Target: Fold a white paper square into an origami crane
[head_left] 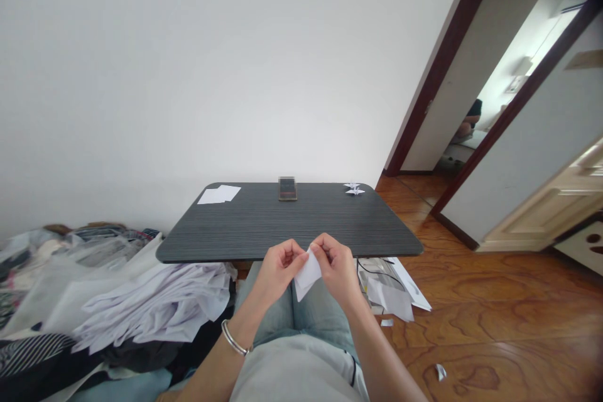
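The paper [308, 275] is matt, the bracelet [230, 337] metal.

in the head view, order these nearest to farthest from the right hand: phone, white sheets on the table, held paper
1. Held paper: pinched in the right hand
2. Phone: back middle of the table
3. White sheets: table's back left

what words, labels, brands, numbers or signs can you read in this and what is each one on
None: no text can be read in this view.
Smartphone on the table: screen pixelated, nothing legible.
Folded white paper in the hands: no lettering shows.
White paper sheets at the table's far left: no lettering shows.
Papers on the floor: too blurred to tell.
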`<state>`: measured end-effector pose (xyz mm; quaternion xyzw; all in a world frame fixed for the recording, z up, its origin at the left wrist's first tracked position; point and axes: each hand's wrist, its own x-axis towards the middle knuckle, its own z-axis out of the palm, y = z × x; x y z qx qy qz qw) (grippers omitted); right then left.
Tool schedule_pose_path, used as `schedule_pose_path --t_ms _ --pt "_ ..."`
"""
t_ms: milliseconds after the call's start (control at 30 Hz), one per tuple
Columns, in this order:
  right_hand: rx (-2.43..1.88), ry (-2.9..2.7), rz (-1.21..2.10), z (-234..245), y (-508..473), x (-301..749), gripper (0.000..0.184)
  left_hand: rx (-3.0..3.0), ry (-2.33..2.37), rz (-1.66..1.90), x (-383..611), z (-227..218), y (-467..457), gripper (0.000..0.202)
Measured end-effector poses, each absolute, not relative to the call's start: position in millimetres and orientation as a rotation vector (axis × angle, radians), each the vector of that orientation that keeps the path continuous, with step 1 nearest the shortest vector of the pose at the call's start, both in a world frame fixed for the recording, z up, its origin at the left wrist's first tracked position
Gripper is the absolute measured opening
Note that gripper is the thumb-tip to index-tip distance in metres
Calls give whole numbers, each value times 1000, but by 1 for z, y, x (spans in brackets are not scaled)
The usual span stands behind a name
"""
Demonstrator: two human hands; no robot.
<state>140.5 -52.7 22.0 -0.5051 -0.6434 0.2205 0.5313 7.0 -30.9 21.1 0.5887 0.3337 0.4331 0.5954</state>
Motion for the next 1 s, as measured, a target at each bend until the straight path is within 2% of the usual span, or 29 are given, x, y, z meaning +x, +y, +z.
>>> schedule_pose_path --t_ms 400,567,700,1000 --pt "-1115 -1316 681 25 -52 140 22 1272 806 968 12 20 -32 42" --pt "-1082 -1334 808 24 -49 141 26 1328 853 972 9 22 -28 39" --pt "-1073 -1322 789 22 -47 142 30 1313 804 953 5 25 -26 34" --pt "-1034 -1272 735 21 -47 142 27 1354 792 955 0 36 -29 38"
